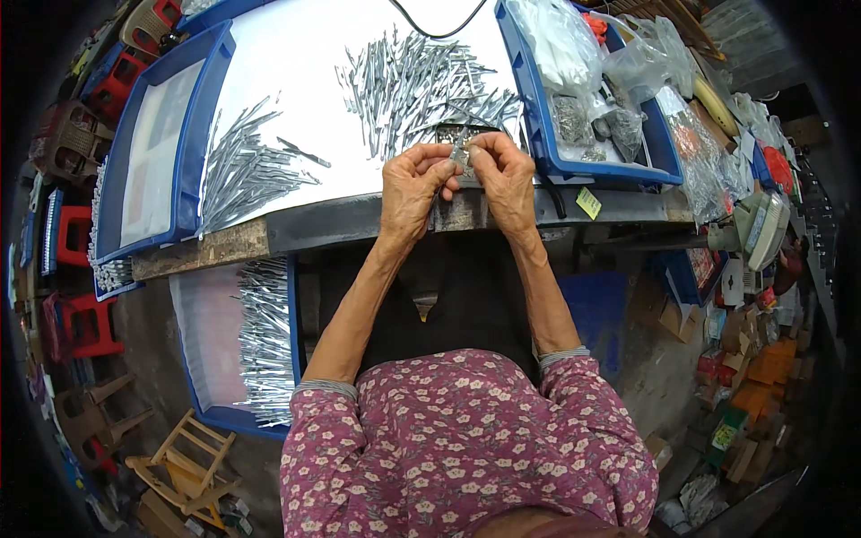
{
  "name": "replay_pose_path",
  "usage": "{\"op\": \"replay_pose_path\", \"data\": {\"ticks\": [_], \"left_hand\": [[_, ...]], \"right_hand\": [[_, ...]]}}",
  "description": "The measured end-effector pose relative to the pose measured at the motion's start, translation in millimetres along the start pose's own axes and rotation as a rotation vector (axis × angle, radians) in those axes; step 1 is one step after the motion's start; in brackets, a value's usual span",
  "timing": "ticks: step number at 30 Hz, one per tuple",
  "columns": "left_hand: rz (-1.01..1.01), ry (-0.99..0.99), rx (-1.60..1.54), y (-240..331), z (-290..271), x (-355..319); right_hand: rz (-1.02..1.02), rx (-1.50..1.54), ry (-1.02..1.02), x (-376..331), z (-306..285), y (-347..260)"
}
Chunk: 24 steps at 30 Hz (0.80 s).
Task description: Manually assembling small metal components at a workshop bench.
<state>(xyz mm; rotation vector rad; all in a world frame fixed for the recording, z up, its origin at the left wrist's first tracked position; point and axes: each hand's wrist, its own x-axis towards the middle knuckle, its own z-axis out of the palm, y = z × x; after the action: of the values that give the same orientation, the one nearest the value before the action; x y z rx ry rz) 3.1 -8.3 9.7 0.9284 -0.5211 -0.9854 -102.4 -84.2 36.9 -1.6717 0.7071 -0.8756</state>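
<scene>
Close together at the table's near edge, both my hands work on a slim grey metal strip (460,149). My left hand (411,193) is closed, thumb and fingers pinching the strip. My right hand (505,179) is also closed, its thumb and forefinger pressed together at the strip's right side; whatever sits between those fingertips is too small to make out. Just behind the fingers, partly hidden, lies a dark shallow tray (445,134) of tiny parts. Beyond it spreads a large pile of similar thin metal strips (408,85).
A smaller pile of strips (247,170) lies left, beside a blue tray (193,134). At right stands a blue bin (538,125) with bagged small parts. Below the table's left side, another blue crate (294,359) holds many strips. A black cable (439,36) crosses the far edge.
</scene>
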Motion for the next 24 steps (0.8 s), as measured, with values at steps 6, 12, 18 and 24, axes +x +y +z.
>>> {"op": "replay_pose_path", "data": {"ticks": [6, 12, 18, 24], "left_hand": [[-0.055, -0.047, -0.011, 0.2, 1.0, -2.3], [-0.088, -0.072, 0.043, 4.3, 2.6, -4.6], [-0.077, -0.051, 0.063, 4.2, 7.5, -6.4], [-0.020, -0.039, 0.117, 1.0, 13.1, -8.5]], "right_hand": [[-0.177, 0.010, 0.076, 15.5, 0.7, 4.4], [-0.179, -0.056, 0.028, 12.7, 1.6, 6.3], [-0.256, -0.166, 0.092, 11.3, 2.7, 4.9], [-0.287, -0.206, 0.166, 11.0, 6.1, 12.3]]}}
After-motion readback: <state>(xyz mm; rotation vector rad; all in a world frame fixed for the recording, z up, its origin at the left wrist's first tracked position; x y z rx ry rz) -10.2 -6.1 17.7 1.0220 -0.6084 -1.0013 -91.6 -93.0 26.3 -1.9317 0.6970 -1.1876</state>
